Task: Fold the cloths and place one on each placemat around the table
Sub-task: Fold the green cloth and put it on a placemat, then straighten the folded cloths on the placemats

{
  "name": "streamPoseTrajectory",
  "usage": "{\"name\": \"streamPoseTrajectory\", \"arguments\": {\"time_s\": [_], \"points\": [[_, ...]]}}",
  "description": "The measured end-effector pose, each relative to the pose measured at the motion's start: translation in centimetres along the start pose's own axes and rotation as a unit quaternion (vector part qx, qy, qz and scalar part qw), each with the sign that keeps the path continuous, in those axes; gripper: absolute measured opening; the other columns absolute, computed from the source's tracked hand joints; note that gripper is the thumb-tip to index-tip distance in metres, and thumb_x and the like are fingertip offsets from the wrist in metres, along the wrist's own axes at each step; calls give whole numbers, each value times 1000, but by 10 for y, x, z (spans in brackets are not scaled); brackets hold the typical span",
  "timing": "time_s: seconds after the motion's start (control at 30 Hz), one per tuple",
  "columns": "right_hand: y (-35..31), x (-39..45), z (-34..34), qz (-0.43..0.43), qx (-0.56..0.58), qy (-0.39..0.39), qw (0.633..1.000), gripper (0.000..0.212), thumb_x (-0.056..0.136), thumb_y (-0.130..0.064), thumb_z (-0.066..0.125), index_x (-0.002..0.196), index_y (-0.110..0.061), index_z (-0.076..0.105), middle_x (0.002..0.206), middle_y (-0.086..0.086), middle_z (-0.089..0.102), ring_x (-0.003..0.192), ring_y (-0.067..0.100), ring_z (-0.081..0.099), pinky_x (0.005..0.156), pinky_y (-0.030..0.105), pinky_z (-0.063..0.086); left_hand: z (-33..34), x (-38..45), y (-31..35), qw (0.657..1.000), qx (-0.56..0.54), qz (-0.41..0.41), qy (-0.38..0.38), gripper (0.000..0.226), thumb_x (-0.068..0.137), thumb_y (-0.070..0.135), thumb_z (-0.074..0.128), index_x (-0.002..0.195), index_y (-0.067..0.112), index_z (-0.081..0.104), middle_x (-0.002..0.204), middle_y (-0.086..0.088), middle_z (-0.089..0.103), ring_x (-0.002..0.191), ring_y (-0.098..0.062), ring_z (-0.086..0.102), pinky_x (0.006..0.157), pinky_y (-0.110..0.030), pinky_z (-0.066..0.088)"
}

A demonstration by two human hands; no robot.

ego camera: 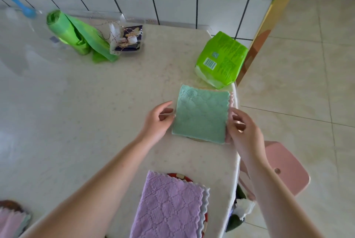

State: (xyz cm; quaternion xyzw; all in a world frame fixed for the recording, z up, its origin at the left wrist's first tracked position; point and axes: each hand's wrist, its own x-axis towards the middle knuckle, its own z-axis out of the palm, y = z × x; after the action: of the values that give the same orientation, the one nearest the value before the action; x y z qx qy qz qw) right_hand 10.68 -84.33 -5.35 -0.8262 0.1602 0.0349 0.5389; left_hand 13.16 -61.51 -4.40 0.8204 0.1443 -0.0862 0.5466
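Observation:
A folded green cloth [200, 114] with a pink underside lies flat near the table's right edge, covering most of a round placemat [196, 139] whose rim peeks out below it. My left hand [156, 120] touches the cloth's left edge with loosely curled fingers. My right hand [243, 126] pinches the cloth's pink right edge. A folded purple cloth [169, 207] lies on a red-rimmed placemat [181, 176] at the near edge. Another folded pinkish cloth [11, 220] sits on a dark placemat [9, 204] at bottom left.
A green tissue pack [221, 60] stands just behind the green cloth. A roll of green bags [76, 34] and a dark packet [130, 38] sit at the back by the tiled wall. A pink stool [284, 166] stands right of the marble table [76, 112].

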Motion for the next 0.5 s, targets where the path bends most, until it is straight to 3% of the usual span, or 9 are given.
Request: {"name": "streamPoseTrajectory", "arguments": {"time_s": [0.1,0.2,0.27,0.33,0.4,0.43,0.5], "points": [[1,-7,4,-39,-76,-14,996,35,86,-16,63,118,-29,62,99,-8,58,81,11,58,69,18,44,-3,-8,-8,996,47,63,-33,46,84,-9,58,128,4,52,99,-3,60,59,11,56,68,-6,45],[-1,-2,7,-53,-127,-13,990,32,85,-19,65,117,-24,65,96,-6,57,81,13,54,65,18,37,0,-6,-11,990,106,93,-20,44,81,-11,58,122,6,59,103,-9,63,63,-1,58,70,-17,50],[-2,1,6,-47,-118,-22,992,32,85,-18,66,116,-23,66,96,-3,57,85,19,59,74,26,45,0,-4,-11,989,125,73,-4,42,80,-6,58,117,12,64,100,-2,64,73,-11,61,79,-27,51],[-2,0,5,-40,-101,-27,994,33,84,-18,66,117,-23,65,97,-2,56,85,21,62,82,28,51,1,-6,-7,993,107,46,-6,40,80,-4,58,117,12,64,97,2,63,78,-12,60,82,-27,49],[-3,-12,4,-49,-90,-11,995,36,83,-19,65,119,-20,63,100,0,52,75,12,57,76,7,44,-1,-12,-6,998,64,23,-15,38,82,-4,59,119,8,61,98,-1,61,80,-11,58,81,-20,48],[-2,-22,4,-55,-89,3,994,36,83,-20,64,119,-19,61,102,0,51,72,8,54,69,3,39,-4,-17,-8,999,46,13,-15,38,83,-4,60,120,6,59,99,-3,60,81,-11,58,81,-16,46],[1,-48,0,-50,-102,25,993,31,85,-26,63,116,-23,61,99,-2,53,71,8,52,64,10,39,-15,-33,-17,999,40,1,-8,36,84,-1,61,118,9,60,100,-2,61,81,-6,58,83,-16,45]]}}
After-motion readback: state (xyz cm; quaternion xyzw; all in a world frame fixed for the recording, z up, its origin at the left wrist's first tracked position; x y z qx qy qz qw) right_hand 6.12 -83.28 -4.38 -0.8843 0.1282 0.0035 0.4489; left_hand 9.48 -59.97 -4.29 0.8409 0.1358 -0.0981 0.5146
